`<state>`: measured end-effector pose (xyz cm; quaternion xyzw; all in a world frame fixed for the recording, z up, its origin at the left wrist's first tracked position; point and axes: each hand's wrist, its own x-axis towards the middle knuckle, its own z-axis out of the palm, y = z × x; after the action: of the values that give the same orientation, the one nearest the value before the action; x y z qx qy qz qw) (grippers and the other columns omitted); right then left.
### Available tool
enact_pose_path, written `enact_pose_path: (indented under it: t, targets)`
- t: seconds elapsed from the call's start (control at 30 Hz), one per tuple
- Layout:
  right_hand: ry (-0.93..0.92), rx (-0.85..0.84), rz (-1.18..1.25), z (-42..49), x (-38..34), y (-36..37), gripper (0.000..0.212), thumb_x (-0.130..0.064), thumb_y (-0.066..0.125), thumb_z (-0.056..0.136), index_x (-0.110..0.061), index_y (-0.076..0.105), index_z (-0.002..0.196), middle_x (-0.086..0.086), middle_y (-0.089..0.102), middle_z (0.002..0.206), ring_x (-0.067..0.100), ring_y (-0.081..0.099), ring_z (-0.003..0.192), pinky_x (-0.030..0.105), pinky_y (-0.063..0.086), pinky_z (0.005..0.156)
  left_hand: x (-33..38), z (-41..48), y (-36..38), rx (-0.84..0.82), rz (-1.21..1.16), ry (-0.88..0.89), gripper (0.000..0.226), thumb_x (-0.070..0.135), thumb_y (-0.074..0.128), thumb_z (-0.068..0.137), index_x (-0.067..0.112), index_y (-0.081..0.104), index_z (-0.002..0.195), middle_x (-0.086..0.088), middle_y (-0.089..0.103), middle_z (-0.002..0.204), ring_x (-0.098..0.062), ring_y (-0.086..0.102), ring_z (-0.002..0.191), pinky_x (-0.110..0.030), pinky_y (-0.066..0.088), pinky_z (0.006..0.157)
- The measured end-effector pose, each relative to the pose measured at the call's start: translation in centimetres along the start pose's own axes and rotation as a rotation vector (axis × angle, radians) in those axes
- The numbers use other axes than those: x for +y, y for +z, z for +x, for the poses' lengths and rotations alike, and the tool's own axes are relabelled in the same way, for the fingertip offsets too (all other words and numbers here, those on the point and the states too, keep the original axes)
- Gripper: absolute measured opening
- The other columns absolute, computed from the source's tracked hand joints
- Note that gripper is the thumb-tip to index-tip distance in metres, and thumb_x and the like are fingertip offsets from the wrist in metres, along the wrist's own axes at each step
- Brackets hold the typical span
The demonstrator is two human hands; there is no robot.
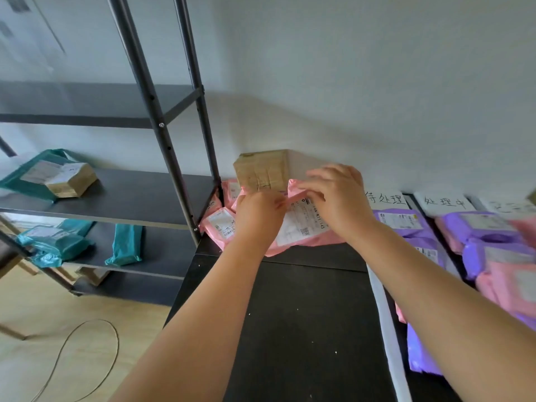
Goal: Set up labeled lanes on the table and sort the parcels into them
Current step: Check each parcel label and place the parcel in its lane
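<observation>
Two hands (259, 217) (338, 198) pinch pink parcel (297, 189), label (300, 224) half-covered.

Soft even daylight, wide-angle edge warping, blur at right.

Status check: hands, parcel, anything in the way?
The left hand and right hand pinch the pink parcel at its top edge. It rests on the table. Brown box close behind.

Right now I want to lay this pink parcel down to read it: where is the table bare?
The black table is bare near you, between the pink pile by the cardboard box and the white strip. Right of the strip, purple parcels crowd the lanes.
</observation>
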<state>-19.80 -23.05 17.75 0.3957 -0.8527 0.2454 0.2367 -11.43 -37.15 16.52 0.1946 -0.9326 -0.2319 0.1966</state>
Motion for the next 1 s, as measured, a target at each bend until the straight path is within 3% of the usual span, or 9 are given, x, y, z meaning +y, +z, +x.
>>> enact_pose_path:
  t: [0.1,0.23,0.33,0.43,0.57,0.77,0.9,1.0]
  targets:
    - [0.082,0.037,-0.008,-0.5,-0.6,-1.2,0.051,-0.006,0.075,0.081,-0.021,0.065,0.129,0.008,0.058,0.135,0.033,0.050,0.128,0.053,0.035,0.107,0.4,-0.3,-1.3,-0.056,-0.166,-0.110,0.021,0.024,0.056,0.097,0.024,0.076,0.103,0.004,0.071,0.081,-0.017,0.062,0.068,-0.028,0.047,0.059]
    - [0.384,0.158,0.179,-1.9,-1.9,-2.3,0.047,-0.012,0.066,0.091,-0.018,0.057,0.136,0.005,0.057,0.134,0.027,0.049,0.126,0.046,0.041,0.105,0.4,-0.7,-3.0,-0.016,-0.315,-0.228,0.020,0.020,0.056,0.097,0.014,0.074,0.104,0.006,0.066,0.083,-0.012,0.057,0.066,-0.022,0.046,0.057]
    - [0.508,0.128,0.346,-3.6,-3.6,-2.6,0.034,-0.021,0.064,0.095,-0.020,0.063,0.129,-0.006,0.063,0.120,0.013,0.057,0.110,0.024,0.043,0.092,0.2,-1.6,-4.0,0.015,-0.484,-0.295,0.020,0.024,0.061,0.095,0.014,0.074,0.107,0.005,0.071,0.094,-0.012,0.062,0.079,-0.021,0.049,0.062]
    - [0.567,0.100,0.467,-4.7,-5.5,-2.6,0.029,-0.024,0.064,0.096,-0.022,0.066,0.124,-0.016,0.063,0.113,0.001,0.059,0.101,0.002,0.041,0.076,0.1,-2.4,-4.8,0.034,-0.629,-0.377,0.017,0.025,0.064,0.093,0.015,0.076,0.101,0.003,0.072,0.092,-0.018,0.067,0.088,-0.034,0.058,0.076]
    - [0.633,0.066,0.517,-4.5,-6.5,-2.5,0.032,-0.035,0.062,0.096,-0.020,0.067,0.124,-0.018,0.063,0.106,-0.005,0.057,0.090,0.007,0.043,0.072,-0.1,-2.9,-5.7,-0.015,-0.814,-0.427,0.011,0.025,0.072,0.089,0.017,0.076,0.096,0.002,0.075,0.090,-0.021,0.072,0.088,-0.043,0.060,0.082]
    - [0.704,0.209,0.536,-3.8,-6.8,-2.8,0.013,-0.024,0.068,0.093,-0.018,0.074,0.103,-0.021,0.064,0.087,-0.001,0.062,0.085,0.020,0.052,0.075,0.1,-3.1,-6.8,-0.052,-0.949,-0.414,0.013,0.022,0.075,0.086,0.016,0.075,0.098,0.004,0.076,0.090,-0.017,0.073,0.086,-0.037,0.061,0.079]
    - [0.655,0.242,0.441,-4.2,-7.2,-3.5,0.006,-0.021,0.065,0.095,-0.019,0.070,0.097,-0.013,0.067,0.090,-0.001,0.060,0.084,0.005,0.043,0.061,0.2,-3.3,-7.4,-0.107,-1.002,-0.365,0.014,0.016,0.076,0.084,0.015,0.071,0.097,0.003,0.076,0.091,-0.016,0.074,0.086,-0.033,0.061,0.074]
    - [0.621,0.243,0.424,-4.5,-7.5,-3.9,0.008,-0.019,0.063,0.096,-0.017,0.070,0.100,-0.008,0.068,0.095,0.000,0.059,0.085,0.003,0.042,0.064,0.7,-3.2,-8.0,-0.091,-1.023,-0.340,0.015,0.023,0.074,0.087,0.016,0.069,0.099,0.003,0.075,0.092,-0.013,0.073,0.082,-0.035,0.062,0.072]
